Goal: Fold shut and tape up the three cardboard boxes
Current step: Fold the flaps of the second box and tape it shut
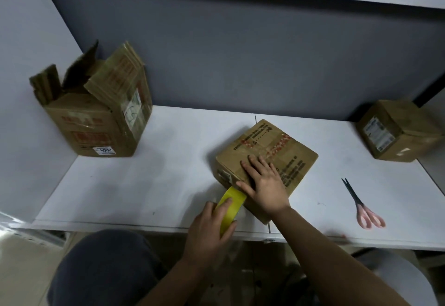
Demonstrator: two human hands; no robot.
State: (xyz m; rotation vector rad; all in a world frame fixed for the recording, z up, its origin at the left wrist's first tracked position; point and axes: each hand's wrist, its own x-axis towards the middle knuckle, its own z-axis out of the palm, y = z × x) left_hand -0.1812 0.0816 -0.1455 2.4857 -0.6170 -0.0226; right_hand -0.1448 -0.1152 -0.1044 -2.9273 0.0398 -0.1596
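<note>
— Yellow tape roll (230,211): how is it held?
— It is gripped by the left hand (209,228) at the surface (144,185) front edge; its far end is hidden under the right hand (262,185), laid flat on the middle box (284,151).
— And farther out?
— Scissors (361,205) are seen right, with bare room between. An open-flapped box (96,112) is set far left, a closed box (397,129) far right, partly cut off.

Right hand (265,186) flat on middle box (284,151)

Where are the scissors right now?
In the head view, the scissors lie flat on the white table, on the person's right, near the front edge, between the middle box and the right-hand box, touched by neither hand.
</note>
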